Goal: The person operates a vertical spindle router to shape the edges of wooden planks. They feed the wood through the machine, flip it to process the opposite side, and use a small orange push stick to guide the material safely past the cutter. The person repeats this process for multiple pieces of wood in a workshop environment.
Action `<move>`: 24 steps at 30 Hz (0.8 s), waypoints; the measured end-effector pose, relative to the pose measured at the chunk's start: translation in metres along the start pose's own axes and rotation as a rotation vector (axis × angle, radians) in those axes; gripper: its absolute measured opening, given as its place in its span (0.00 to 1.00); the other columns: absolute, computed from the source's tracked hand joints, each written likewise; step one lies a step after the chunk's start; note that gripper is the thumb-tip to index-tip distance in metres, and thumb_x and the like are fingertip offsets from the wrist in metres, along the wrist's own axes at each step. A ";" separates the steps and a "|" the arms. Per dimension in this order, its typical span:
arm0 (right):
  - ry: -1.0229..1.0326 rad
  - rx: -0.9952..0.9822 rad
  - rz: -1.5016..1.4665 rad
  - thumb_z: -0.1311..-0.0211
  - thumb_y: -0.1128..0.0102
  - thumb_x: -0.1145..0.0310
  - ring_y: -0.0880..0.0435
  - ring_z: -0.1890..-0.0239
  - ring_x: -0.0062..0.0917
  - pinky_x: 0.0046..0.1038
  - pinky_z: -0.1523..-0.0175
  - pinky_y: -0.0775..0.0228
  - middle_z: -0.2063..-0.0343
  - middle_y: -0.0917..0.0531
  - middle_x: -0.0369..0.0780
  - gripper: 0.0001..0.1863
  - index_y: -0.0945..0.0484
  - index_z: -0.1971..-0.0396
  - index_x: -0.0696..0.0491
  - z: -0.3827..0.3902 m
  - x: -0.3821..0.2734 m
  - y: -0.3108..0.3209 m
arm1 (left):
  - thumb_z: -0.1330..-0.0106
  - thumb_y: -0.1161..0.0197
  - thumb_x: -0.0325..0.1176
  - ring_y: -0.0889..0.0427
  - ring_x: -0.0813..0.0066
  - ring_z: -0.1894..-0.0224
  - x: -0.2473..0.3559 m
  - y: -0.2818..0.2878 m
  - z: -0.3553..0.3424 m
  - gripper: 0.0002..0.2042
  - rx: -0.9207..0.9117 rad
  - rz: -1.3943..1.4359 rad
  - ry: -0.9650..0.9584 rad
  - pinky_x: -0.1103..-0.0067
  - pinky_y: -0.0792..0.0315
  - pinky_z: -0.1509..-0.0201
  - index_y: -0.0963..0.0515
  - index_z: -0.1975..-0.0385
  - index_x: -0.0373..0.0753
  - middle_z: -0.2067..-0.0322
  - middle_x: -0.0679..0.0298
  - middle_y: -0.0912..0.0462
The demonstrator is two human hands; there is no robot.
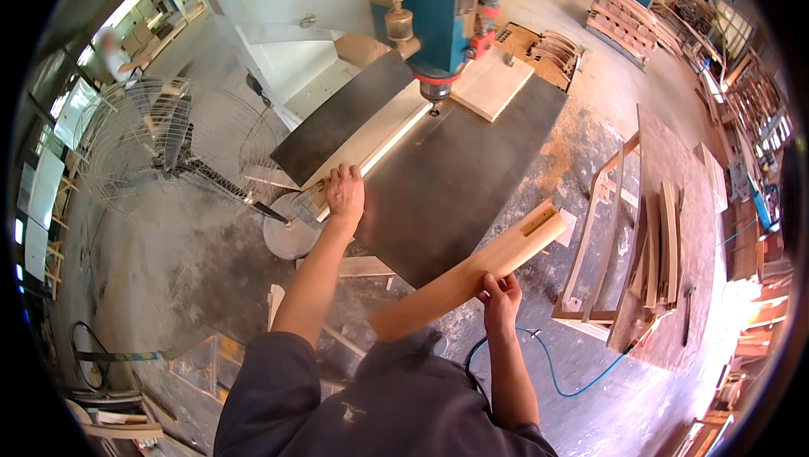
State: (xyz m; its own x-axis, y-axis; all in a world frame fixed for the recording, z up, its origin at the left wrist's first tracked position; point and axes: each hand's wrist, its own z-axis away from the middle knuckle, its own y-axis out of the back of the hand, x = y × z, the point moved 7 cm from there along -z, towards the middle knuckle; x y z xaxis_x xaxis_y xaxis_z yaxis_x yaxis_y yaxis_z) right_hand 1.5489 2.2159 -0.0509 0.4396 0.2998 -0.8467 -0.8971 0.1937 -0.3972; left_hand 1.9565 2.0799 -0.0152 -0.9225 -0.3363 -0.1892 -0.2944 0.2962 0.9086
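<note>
Head view: my right hand (501,298) pinches a board (455,285); left hand (345,193), grip unclear, touches a strip (375,135) at the tabletop's (459,183) left edge; probably positioning, needing alignment.

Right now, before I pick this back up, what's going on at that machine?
The person's left hand is at the near end of a long pale wooden strip on the dark table. The right hand holds a wooden piece with a slot near its far end. A blue machine head hangs above the table.
</note>
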 end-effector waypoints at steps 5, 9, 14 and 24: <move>-0.026 0.024 -0.017 0.31 0.34 0.73 0.14 0.57 0.23 0.28 0.59 0.17 0.54 0.15 0.35 0.11 0.22 0.51 0.51 -0.008 0.010 -0.014 | 0.42 0.35 0.31 0.15 0.55 0.52 -0.021 -0.026 0.008 0.12 0.012 0.071 0.079 0.59 0.20 0.49 0.16 0.59 0.36 0.59 0.54 0.15; 0.056 -0.072 -0.079 0.31 0.35 0.74 0.14 0.53 0.27 0.32 0.57 0.15 0.51 0.16 0.40 0.19 0.24 0.41 0.55 -0.008 0.012 -0.023 | 0.37 0.37 0.32 0.16 0.55 0.49 -0.015 0.004 0.009 0.13 -0.094 0.125 0.081 0.59 0.20 0.46 0.16 0.56 0.34 0.55 0.51 0.15; -0.023 -0.049 -0.037 0.30 0.35 0.73 0.14 0.57 0.25 0.32 0.58 0.17 0.56 0.15 0.37 0.15 0.21 0.45 0.51 -0.012 0.037 -0.006 | 0.42 0.37 0.30 0.17 0.49 0.53 -0.051 0.037 0.044 0.12 -0.067 0.300 0.229 0.58 0.21 0.52 0.18 0.60 0.31 0.60 0.48 0.17; -0.086 -0.176 -0.071 0.30 0.38 0.77 0.14 0.62 0.20 0.25 0.61 0.17 0.59 0.14 0.36 0.16 0.23 0.44 0.55 0.008 0.025 -0.020 | 0.35 0.34 0.39 0.12 0.46 0.57 -0.171 0.082 0.103 0.15 -0.241 0.469 0.469 0.54 0.21 0.53 0.19 0.50 0.44 0.62 0.51 0.11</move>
State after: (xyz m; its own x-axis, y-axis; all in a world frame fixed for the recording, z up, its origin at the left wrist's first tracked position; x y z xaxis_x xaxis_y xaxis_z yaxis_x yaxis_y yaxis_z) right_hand 1.5787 2.2275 -0.0613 0.4972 0.3711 -0.7843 -0.8545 0.0530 -0.5167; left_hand 2.0639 2.2534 0.0537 -0.7178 -0.5877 0.3734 0.2209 0.3163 0.9226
